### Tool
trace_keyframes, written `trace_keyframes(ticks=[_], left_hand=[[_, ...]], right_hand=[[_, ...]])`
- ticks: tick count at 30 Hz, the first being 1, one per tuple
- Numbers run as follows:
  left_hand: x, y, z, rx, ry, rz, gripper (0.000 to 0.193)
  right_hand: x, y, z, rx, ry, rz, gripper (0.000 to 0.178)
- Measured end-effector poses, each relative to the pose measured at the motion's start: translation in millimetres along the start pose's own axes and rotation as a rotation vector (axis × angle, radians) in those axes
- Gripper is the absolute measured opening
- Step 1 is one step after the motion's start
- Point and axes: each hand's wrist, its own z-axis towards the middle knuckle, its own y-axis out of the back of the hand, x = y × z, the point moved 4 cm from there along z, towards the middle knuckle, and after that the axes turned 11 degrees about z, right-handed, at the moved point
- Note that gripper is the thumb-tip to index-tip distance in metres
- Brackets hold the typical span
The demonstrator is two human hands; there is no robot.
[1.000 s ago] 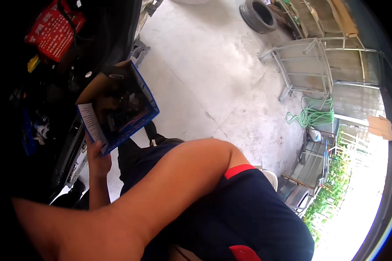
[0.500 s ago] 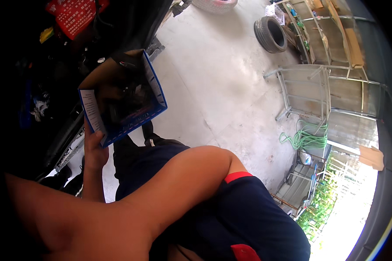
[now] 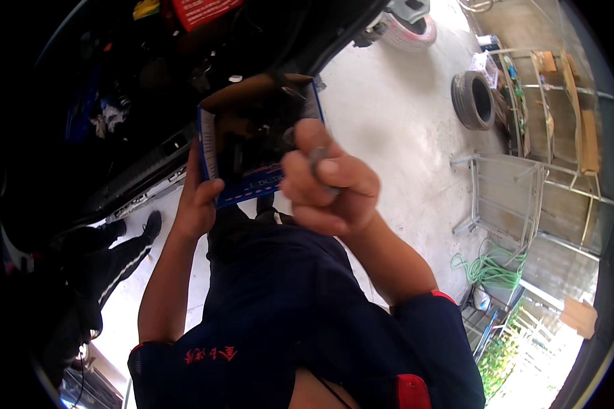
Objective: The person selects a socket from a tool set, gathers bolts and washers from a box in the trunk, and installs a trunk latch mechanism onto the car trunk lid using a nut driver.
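Note:
My left hand (image 3: pixel 198 204) grips the near left edge of an open blue cardboard box (image 3: pixel 249 193), thumb outside. Dark, small parts lie inside the box, too dim to tell apart. In front of the box's right side is my right hand (image 3: pixel 348 187), its fingers curled and pinched around a small grey metal-looking piece (image 3: pixel 316 159). Blur and the fingers hide that piece's exact kind.
A dark vehicle compartment edge (image 3: pixel 164 167) runs along the left, with a red package (image 3: pixel 201 9) and a yellow item (image 3: pixel 145 8) inside. Another person's legs (image 3: pixel 126 262) stand at left. Tyres (image 3: pixel 472 101), a metal frame (image 3: pixel 505 198) and a green hose (image 3: pixel 494 266) are at right.
My right arm, earlier bent across my body with its hand out of sight, now reaches forward with a small grey piece pinched. The view has shifted, so the box appears farther right.

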Motion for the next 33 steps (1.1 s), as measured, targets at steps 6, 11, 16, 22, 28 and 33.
trace_keyframes(ticks=[6,11,16,22,28,33], left_hand=[[0.7,10.1,-7.1,-0.029,0.018,0.002,0.115],[-23.5,-4.1,-6.8,0.022,0.002,-0.022,0.106],[-15.0,-1.5,-4.4,-0.002,0.064,0.03,0.105],[-8.7,-4.8,-4.5,-0.053,0.063,-0.068,0.11],[-18.1,-7.3,-4.5,-0.026,0.089,0.011,0.112],[-7.1,-6.6,-2.7,-0.024,-0.022,0.067,0.109]], right_hand=[[23.2,-2.9,-11.6,-0.026,-0.041,-0.04,0.013],[20.4,1.0,32.7,-0.44,-0.068,-0.443,0.033],[28.0,-2.3,75.5,-0.328,-0.188,-1.65,0.029],[18.4,11.1,88.9,-0.266,-0.219,-2.046,0.019],[19.8,51.8,86.6,-0.081,-0.284,-2.695,0.021],[11.4,59.9,93.1,-0.158,-0.389,-2.746,0.02]])
